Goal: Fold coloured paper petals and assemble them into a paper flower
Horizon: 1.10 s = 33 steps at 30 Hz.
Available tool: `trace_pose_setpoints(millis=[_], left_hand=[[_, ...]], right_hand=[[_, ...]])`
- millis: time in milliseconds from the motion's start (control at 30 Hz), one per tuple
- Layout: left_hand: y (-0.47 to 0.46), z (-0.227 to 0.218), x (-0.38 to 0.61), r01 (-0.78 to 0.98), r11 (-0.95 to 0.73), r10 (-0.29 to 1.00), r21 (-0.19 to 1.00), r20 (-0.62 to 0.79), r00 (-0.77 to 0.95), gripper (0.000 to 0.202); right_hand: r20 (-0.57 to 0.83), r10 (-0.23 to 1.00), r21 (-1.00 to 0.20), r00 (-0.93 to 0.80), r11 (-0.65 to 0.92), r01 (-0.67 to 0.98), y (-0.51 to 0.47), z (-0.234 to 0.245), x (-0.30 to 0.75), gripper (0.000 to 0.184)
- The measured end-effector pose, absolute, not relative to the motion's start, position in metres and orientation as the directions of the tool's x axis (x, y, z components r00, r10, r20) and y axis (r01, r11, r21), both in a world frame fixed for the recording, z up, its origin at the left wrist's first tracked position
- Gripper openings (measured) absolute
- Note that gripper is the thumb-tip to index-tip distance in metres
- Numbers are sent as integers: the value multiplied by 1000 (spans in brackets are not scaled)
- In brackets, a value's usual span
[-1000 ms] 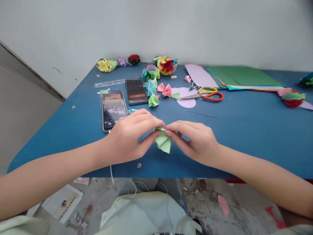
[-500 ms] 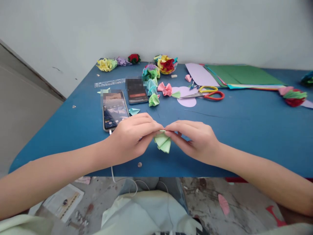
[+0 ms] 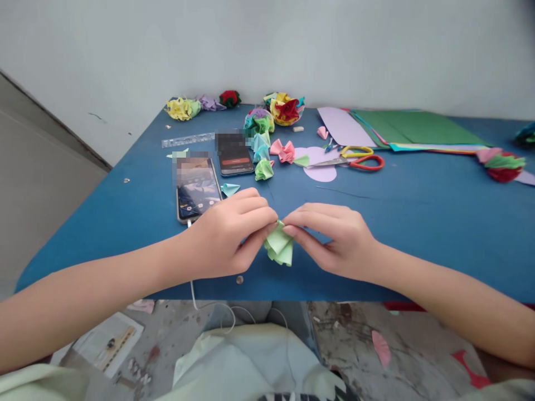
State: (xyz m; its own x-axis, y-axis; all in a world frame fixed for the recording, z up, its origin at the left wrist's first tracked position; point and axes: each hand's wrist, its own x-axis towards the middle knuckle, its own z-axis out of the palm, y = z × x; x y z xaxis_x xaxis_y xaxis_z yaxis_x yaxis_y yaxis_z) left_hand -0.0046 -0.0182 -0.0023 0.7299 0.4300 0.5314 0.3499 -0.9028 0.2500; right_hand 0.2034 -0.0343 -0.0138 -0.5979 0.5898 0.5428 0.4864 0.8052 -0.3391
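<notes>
A small folded piece of light green paper (image 3: 279, 248) hangs between my two hands just above the near part of the blue table (image 3: 418, 223). My left hand (image 3: 228, 234) pinches its top with thumb and fingers closed. My right hand (image 3: 334, 236) pinches the same top edge from the right, fingers pressed together. The fanned lower end of the paper points down towards me.
Two phones (image 3: 196, 188) (image 3: 234, 156) lie left of centre, one with a white cable (image 3: 193, 292) running off the table edge. Folded paper flowers (image 3: 286, 109) and scraps (image 3: 263, 170) sit behind, with scissors (image 3: 355, 160), a clear ruler (image 3: 188, 140) and coloured paper sheets (image 3: 409, 131) at the back right.
Both hands have stayed pinched on the green paper. The paper has turned slightly and its folds are bunched a little tighter.
</notes>
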Motion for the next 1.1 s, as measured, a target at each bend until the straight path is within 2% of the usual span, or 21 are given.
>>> trace_pose_setpoints(millis=[267,467,567,900,1000,1100], left_hand=[[-19,0,-6,360,-901,432,241,432,792,13],[-22,3,-1,405,-868,487,288,332,808,20],[-24,0,1,424,-868,493,257,349,797,22],[-22,0,-1,413,-911,382,21,425,821,25],[-22,-1,-1,426,-905,387,5,429,816,27],[-25,-2,0,421,-905,411,66,401,819,27]], right_hand=[[589,497,-206,-638,855,476,-35,-14,203,13],[589,505,-179,-631,843,508,-38,-17,202,11],[592,496,-154,-636,844,515,-40,-18,202,10],[567,486,-150,-665,855,497,-39,-13,201,9],[553,466,-124,-691,866,484,-39,-11,203,9],[543,443,-97,-713,877,471,-42,-9,204,8]])
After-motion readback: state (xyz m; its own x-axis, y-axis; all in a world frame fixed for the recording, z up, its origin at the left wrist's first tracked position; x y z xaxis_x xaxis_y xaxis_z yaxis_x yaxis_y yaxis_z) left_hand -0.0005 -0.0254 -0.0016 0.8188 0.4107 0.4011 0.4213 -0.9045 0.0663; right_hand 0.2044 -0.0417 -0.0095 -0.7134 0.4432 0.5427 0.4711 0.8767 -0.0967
